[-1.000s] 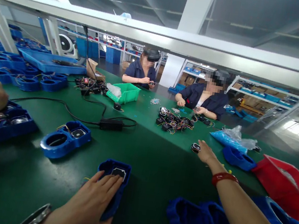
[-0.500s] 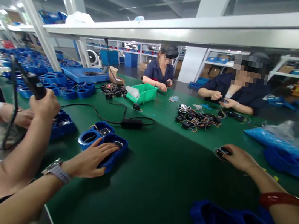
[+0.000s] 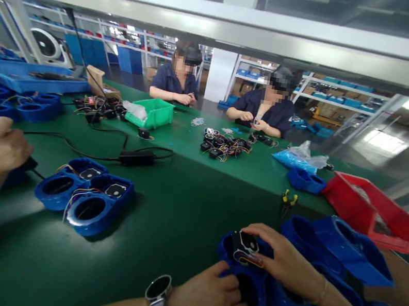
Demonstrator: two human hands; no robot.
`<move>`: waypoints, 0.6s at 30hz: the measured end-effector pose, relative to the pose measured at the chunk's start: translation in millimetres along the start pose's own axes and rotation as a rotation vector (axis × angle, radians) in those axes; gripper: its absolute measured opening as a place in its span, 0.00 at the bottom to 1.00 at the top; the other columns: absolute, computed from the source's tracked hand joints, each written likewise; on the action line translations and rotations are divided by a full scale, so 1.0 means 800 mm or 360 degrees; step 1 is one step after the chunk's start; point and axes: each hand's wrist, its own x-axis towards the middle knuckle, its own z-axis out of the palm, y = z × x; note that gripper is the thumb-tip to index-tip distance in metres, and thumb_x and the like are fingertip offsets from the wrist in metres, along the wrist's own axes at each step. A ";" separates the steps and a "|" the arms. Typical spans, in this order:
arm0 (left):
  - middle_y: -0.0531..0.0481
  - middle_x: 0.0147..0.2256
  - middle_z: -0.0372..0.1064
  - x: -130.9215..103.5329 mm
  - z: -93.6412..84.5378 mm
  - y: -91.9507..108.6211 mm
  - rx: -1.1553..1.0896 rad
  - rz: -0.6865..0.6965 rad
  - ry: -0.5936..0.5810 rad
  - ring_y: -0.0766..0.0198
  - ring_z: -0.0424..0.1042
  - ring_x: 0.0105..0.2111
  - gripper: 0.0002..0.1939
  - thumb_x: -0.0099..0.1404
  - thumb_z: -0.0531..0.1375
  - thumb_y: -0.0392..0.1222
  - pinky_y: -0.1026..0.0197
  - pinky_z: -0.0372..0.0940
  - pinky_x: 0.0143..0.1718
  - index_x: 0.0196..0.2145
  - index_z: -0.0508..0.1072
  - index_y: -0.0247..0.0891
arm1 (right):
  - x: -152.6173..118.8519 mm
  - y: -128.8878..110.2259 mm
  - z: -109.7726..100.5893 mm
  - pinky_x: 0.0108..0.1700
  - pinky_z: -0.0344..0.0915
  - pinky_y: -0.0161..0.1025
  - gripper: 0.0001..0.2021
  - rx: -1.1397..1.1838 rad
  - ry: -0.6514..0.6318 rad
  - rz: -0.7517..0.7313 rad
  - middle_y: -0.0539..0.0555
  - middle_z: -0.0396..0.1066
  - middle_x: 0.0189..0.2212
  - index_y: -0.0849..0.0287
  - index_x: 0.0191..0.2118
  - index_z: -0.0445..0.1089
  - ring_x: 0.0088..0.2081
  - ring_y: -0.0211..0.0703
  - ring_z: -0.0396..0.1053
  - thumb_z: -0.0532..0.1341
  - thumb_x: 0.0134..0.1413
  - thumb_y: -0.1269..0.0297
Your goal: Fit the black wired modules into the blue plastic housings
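Left hand (image 3: pixel 208 305) closed around blue moulded plastic housing (image 3: pixel 250 291) on green tabletop (image 3: pixel 177 221); right hand (image 3: pixel 284 260) pinches small black square module (image 3: pixel 246 243), seating it. Next: careful alignment, likely.

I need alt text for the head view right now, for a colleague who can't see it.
Both hands grip a blue plastic housing on a green table: the left hand, wearing a wristwatch, holds its near end, while the right hand presses a small black part into it. Two similar housings lie to the left; two seated workers face the camera.
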 end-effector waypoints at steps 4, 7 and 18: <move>0.55 0.32 0.69 -0.054 -0.017 -0.008 -0.0077 -0.0020 0.0022 0.63 0.66 0.36 0.10 0.68 0.57 0.47 0.55 0.56 0.44 0.42 0.67 0.39 | -0.015 0.004 0.041 0.58 0.59 0.51 0.17 0.0068 0.0047 0.0063 0.59 0.67 0.51 0.58 0.50 0.68 0.54 0.50 0.64 0.59 0.53 0.66; 0.52 0.39 0.68 -0.077 -0.032 -0.005 -0.0381 -0.0336 0.0233 0.63 0.66 0.40 0.17 0.62 0.63 0.49 0.58 0.58 0.44 0.44 0.64 0.40 | -0.016 -0.006 0.066 0.59 0.59 0.51 0.18 0.0137 0.0114 -0.0007 0.60 0.67 0.51 0.58 0.50 0.68 0.54 0.50 0.64 0.58 0.53 0.69; 0.52 0.32 0.62 -0.037 -0.073 -0.017 -0.0718 -0.1122 0.0555 0.63 0.62 0.32 0.08 0.71 0.47 0.38 0.59 0.59 0.36 0.33 0.61 0.39 | -0.003 -0.013 0.089 0.57 0.62 0.49 0.16 0.0453 0.0521 -0.0054 0.56 0.67 0.50 0.52 0.51 0.68 0.52 0.48 0.66 0.61 0.56 0.61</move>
